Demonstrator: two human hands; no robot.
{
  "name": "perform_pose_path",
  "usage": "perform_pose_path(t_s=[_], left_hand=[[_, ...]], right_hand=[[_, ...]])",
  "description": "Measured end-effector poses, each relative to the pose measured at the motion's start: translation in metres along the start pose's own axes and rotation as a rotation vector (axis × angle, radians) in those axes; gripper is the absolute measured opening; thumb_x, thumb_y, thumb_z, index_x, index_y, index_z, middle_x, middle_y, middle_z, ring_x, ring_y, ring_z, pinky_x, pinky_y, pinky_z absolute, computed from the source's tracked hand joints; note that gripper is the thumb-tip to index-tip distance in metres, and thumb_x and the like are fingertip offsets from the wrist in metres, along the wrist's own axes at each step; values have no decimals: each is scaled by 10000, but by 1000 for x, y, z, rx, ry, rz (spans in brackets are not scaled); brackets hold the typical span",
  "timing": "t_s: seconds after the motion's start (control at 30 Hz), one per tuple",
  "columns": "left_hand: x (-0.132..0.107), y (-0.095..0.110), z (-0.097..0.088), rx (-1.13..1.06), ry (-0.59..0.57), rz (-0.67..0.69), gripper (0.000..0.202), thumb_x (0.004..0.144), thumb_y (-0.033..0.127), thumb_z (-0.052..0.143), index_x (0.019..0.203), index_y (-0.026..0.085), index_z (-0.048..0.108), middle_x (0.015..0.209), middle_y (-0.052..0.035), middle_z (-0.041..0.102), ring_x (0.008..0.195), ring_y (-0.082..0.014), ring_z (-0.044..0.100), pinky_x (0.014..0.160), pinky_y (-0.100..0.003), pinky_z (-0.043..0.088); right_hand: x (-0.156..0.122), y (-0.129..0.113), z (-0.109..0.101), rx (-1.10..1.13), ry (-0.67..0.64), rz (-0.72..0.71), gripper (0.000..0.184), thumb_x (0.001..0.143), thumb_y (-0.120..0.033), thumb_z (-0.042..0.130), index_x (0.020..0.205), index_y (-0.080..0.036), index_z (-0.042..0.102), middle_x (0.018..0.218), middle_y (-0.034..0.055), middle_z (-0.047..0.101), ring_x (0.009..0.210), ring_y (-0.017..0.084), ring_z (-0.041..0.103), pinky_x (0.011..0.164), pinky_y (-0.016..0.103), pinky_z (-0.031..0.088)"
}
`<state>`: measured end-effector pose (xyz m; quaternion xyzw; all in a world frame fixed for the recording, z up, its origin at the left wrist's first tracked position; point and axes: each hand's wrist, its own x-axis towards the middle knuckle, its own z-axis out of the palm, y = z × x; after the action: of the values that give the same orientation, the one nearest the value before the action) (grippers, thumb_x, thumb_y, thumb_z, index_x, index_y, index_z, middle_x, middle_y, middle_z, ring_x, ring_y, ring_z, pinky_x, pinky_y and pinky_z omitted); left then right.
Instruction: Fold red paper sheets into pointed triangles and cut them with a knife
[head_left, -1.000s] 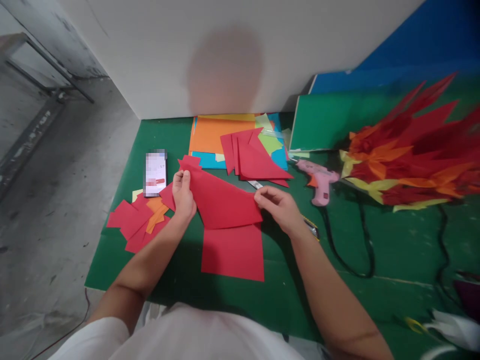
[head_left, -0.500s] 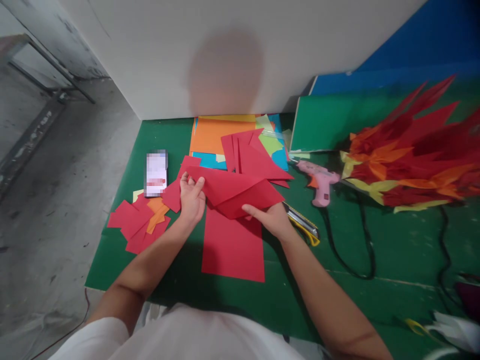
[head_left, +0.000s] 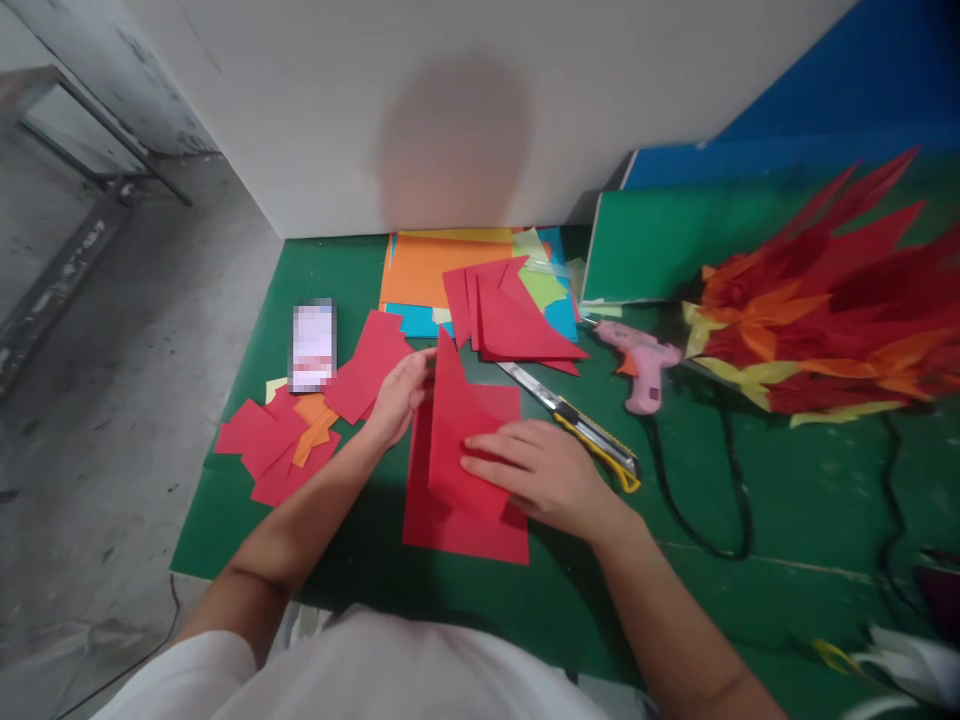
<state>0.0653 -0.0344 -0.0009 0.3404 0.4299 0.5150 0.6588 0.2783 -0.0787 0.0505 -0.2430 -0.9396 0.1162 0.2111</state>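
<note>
A folded piece of red paper is tilted slightly above a flat red sheet, its narrow point toward the wall. My right hand grips its right side, fingers over the top and thumb hidden. Beside the upper left edge is my left hand, fingers apart and close to the paper; whether they touch it I cannot tell. Cut red pieces lie behind the left hand. More folded red pieces are stacked beyond the paper. A yellow utility knife with its blade out lies near my right hand.
A phone and red and orange scraps lie at the left. Coloured sheets rest by the wall. At the right are a pink glue gun, its black cord, and a flame-like paper bundle.
The folded red paper has turned from lying crosswise to pointing toward the wall. My right hand has moved lower, fingers now on top; my left hand has come off the paper's left end. The knife blade is uncovered.
</note>
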Motion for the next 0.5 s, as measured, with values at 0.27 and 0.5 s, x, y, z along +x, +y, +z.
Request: perform_pose_path(t_s=[0.27,0.5], left_hand=[[4,-9,-7,104,-10,65,523,632,352,826,1092,216,617,1133,-86,645,913,-172,656,836,-316,532],[4,-23,-10,432,1,193,341,736,305,705,1056,202,649,1049,-76,686,924,-190,657,859,-342,529]], right_hand=[[5,-4,3,7,-130,33,389,869,-88,443,1138,-243,677,1174,86,683,1009,211,609,869,393,468],[-5,15,5,119,-231,152,378,775,-39,496,1008,-230,724,1085,67,708,990,223,630,914,426,464]])
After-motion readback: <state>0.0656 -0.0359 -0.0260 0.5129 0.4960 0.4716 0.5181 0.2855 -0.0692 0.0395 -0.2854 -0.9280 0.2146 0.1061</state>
